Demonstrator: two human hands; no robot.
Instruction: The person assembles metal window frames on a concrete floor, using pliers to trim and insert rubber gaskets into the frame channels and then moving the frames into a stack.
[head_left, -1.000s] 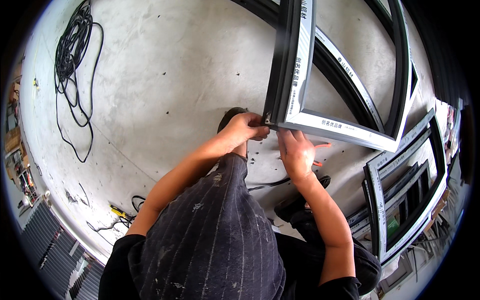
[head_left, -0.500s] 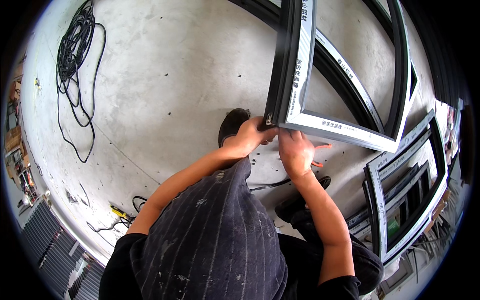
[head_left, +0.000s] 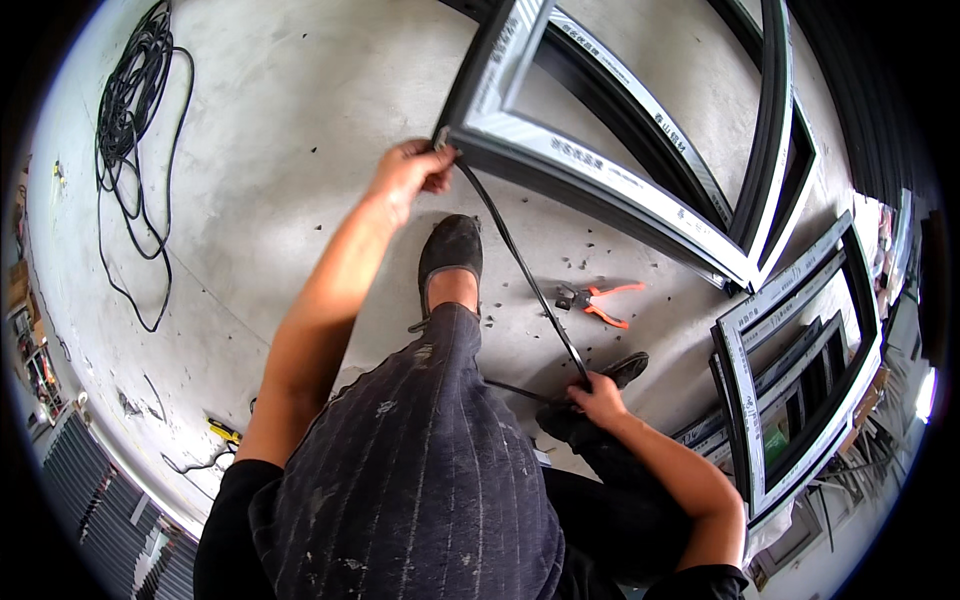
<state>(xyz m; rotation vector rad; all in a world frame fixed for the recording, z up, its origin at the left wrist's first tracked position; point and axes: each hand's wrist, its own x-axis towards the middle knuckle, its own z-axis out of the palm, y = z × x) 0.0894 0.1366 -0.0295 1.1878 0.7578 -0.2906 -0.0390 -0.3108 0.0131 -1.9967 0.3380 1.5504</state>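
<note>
My left hand [head_left: 408,180] is closed at the near left corner of a black aluminium window frame [head_left: 600,172] with white printed film on its face. Its thumb presses against the corner, and the frame is tilted. From beside those fingers a thin black rubber strip [head_left: 522,262] runs taut down to the right. My right hand [head_left: 602,402], near my right shoe, is closed around that strip. A loose part of the strip trails left from the right hand behind my knee. On the concrete floor between the hands lie cutting pliers [head_left: 602,303] with orange handles.
Several more filmed frames [head_left: 750,400] lean together at the right. A coil of black cable [head_left: 135,130] lies on the floor at the left. A yellow-handled tool [head_left: 223,430] sits at the lower left. Small black scraps dot the floor around the pliers.
The frame's near corner has swung left and away, with my left hand on it. My right hand has left the corner and moved down right, drawing the strip taut. The pliers are now uncovered.
</note>
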